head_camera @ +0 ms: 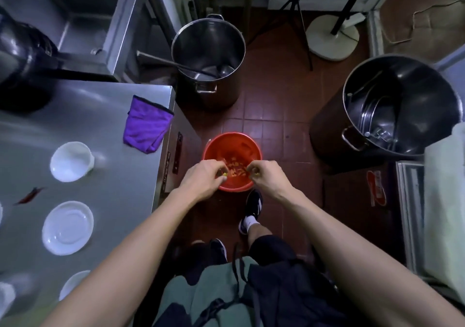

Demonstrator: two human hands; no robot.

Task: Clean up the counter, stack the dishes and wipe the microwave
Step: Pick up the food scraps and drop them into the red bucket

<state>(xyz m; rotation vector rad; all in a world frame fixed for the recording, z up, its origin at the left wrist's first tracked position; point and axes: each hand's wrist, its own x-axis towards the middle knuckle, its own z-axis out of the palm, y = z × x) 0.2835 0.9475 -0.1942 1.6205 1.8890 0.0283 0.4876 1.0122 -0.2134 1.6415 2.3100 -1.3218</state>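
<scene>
Both my hands hover over a red bucket (232,148) on the floor, which holds food scraps. My left hand (205,175) has its fingers curled around small yellowish scraps at its tips. My right hand (268,175) pinches a small scrap too. On the steel counter (105,201) to the left lie a purple cloth (147,126), a white bowl (71,161), a white plate (67,227), another white dish (73,284) partly hidden by my left arm, and a red chilli (29,197).
A tall steel stockpot (208,57) with ladles stands on the tiled floor behind the bucket. A larger pot (400,105) sits at the right. A black pan (22,57) rests at the counter's far left. My feet are just below the bucket.
</scene>
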